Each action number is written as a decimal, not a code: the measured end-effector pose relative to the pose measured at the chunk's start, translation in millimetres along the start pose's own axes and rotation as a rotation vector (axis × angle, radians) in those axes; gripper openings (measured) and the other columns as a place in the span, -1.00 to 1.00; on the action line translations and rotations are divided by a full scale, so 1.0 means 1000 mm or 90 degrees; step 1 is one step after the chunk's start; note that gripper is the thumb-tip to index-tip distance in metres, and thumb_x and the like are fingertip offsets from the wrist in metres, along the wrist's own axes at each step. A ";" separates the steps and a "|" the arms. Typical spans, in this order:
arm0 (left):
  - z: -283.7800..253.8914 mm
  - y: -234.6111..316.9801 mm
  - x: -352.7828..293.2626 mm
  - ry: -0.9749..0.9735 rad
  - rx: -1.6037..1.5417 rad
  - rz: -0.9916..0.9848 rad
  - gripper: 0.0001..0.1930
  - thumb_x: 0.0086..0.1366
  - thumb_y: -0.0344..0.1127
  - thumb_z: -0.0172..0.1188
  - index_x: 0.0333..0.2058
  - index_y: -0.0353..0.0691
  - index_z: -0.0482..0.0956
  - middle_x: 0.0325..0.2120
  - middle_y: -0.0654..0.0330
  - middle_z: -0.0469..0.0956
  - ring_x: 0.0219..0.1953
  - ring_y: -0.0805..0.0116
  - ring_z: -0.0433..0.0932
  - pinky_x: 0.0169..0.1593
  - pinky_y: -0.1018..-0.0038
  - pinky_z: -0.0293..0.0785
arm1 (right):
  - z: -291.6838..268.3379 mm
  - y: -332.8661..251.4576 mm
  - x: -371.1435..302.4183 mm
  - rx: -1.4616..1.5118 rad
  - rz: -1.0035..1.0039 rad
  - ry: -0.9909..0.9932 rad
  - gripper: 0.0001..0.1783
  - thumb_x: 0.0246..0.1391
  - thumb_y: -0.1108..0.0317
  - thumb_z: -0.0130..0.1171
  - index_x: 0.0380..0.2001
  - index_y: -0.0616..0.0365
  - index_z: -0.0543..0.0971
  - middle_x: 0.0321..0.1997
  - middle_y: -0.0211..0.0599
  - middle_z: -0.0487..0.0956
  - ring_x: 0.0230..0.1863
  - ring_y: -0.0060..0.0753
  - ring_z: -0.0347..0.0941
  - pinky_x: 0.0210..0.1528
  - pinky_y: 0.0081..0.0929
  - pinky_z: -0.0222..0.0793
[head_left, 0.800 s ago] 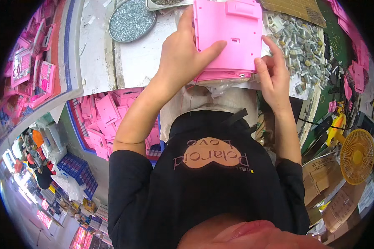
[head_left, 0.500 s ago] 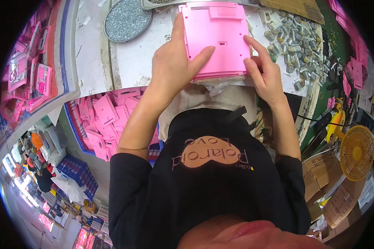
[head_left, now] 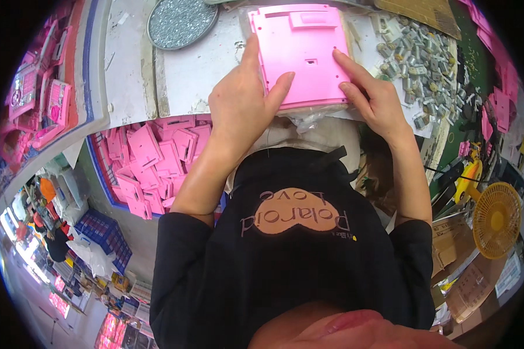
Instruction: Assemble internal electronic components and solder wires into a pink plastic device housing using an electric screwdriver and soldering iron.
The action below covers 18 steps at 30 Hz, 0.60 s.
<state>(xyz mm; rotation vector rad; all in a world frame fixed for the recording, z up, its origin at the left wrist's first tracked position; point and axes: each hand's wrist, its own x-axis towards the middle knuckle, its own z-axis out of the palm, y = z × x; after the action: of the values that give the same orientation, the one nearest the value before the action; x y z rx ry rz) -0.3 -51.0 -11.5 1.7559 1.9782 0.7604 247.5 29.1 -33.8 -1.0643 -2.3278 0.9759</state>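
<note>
Head view: hands (head_left: 308, 102) grip smooth flat pink plastic panel (head_left: 301, 52).

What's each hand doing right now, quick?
Left hand: closed on the pink plastic panel's left edge.
Right hand: fingers gripping the panel's right edge.

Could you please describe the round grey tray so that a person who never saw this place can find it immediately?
Start at the white worktable and the flat pink plastic panel under both hands. Left of the panel, at the table's far edge, lies a round shallow tray of tiny silvery-grey parts. It is the only round dish; the loose grey metal pieces lie heaped on the right.
</note>
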 end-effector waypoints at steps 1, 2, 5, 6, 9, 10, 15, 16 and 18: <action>0.000 -0.003 -0.005 -0.015 -0.020 -0.018 -0.14 0.29 0.00 0.33 0.36 -0.48 0.21 -0.55 -0.02 0.63 -0.49 -0.03 0.66 -0.39 0.17 0.55 | 0.001 0.000 0.000 -0.023 -0.003 0.002 -0.45 0.32 0.14 0.17 0.36 -0.36 0.44 -0.39 -0.06 0.67 -0.41 0.05 0.62 -0.31 -0.24 0.52; 0.001 -0.006 -0.009 -0.030 -0.039 -0.036 -0.16 0.31 0.00 0.32 0.36 -0.46 0.22 -0.58 -0.01 0.61 -0.52 -0.02 0.65 -0.40 0.16 0.53 | -0.004 -0.003 0.000 -0.053 0.026 -0.019 -0.46 0.32 0.12 0.17 0.36 -0.40 0.45 -0.41 -0.06 0.66 -0.42 0.06 0.61 -0.31 -0.23 0.52; 0.014 -0.016 -0.013 -0.009 -0.060 -0.048 -0.19 0.34 0.02 0.28 0.36 -0.44 0.25 -0.66 0.01 0.56 -0.56 0.00 0.62 -0.44 0.16 0.49 | -0.009 -0.007 0.000 -0.115 0.064 -0.073 -0.47 0.32 0.02 0.17 0.35 -0.53 0.45 -0.53 -0.09 0.63 -0.48 0.06 0.59 -0.36 -0.18 0.51; 0.016 -0.018 -0.012 -0.013 -0.057 -0.044 -0.17 0.35 0.05 0.25 0.40 -0.39 0.20 -0.67 0.02 0.55 -0.57 -0.01 0.61 -0.44 0.17 0.48 | -0.018 -0.013 0.004 -0.155 0.079 -0.100 -0.47 0.32 0.00 0.16 0.35 -0.54 0.44 -0.53 -0.09 0.62 -0.49 0.06 0.59 -0.37 -0.17 0.50; -0.003 -0.024 -0.011 -0.094 -0.140 -0.085 -0.31 0.35 0.00 0.27 0.33 -0.27 0.38 -0.66 0.06 0.56 -0.57 0.10 0.61 -0.44 0.24 0.48 | -0.029 -0.027 0.010 -0.310 0.058 -0.155 -0.51 0.34 -0.04 0.11 0.32 -0.48 0.48 -0.58 -0.14 0.60 -0.52 0.06 0.58 -0.39 -0.13 0.50; -0.015 -0.032 -0.005 -0.129 -0.182 -0.092 -0.39 0.36 -0.07 0.28 0.28 -0.26 0.46 -0.66 0.15 0.53 -0.56 0.26 0.55 -0.43 0.33 0.44 | -0.031 -0.033 0.014 -0.371 0.037 -0.170 -0.52 0.35 -0.04 0.10 0.31 -0.46 0.50 -0.58 -0.15 0.60 -0.52 0.05 0.58 -0.39 -0.12 0.50; -0.064 -0.098 0.056 0.226 0.119 0.052 -0.75 0.33 -0.19 0.34 -0.21 -0.28 0.71 -0.46 0.20 0.66 -0.45 0.51 0.53 -0.31 0.49 0.45 | -0.058 -0.057 0.058 -0.494 -0.184 -0.257 -0.53 0.19 0.07 0.24 0.15 -0.13 0.62 -0.57 -0.12 0.61 -0.46 0.06 0.61 -0.33 -0.04 0.51; -0.073 -0.111 0.060 0.203 0.222 0.008 -0.70 0.24 -0.20 0.36 -0.13 -0.27 0.68 -0.36 0.06 0.64 -0.25 0.21 0.55 -0.15 0.28 0.46 | -0.063 -0.073 0.079 -0.506 -0.196 -0.333 -0.57 0.10 0.09 0.30 -0.01 0.05 0.67 -0.46 -0.12 0.65 -0.33 0.03 0.63 -0.25 -0.07 0.54; -0.086 -0.128 0.059 0.174 0.339 -0.042 -0.67 0.16 -0.22 0.37 -0.14 -0.25 0.65 -0.29 -0.06 0.61 -0.08 -0.08 0.56 0.00 0.06 0.46 | -0.048 -0.097 0.130 -0.504 -0.185 -0.454 -0.65 0.11 0.16 0.28 -0.09 0.09 0.69 -0.38 -0.07 0.64 -0.26 0.06 0.60 -0.19 -0.07 0.49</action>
<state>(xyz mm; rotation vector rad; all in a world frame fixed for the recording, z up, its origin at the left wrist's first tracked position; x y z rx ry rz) -161.0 -13.8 -20.5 1.9321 2.5942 0.4994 146.3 105.0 79.2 -0.6039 -3.4928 0.3121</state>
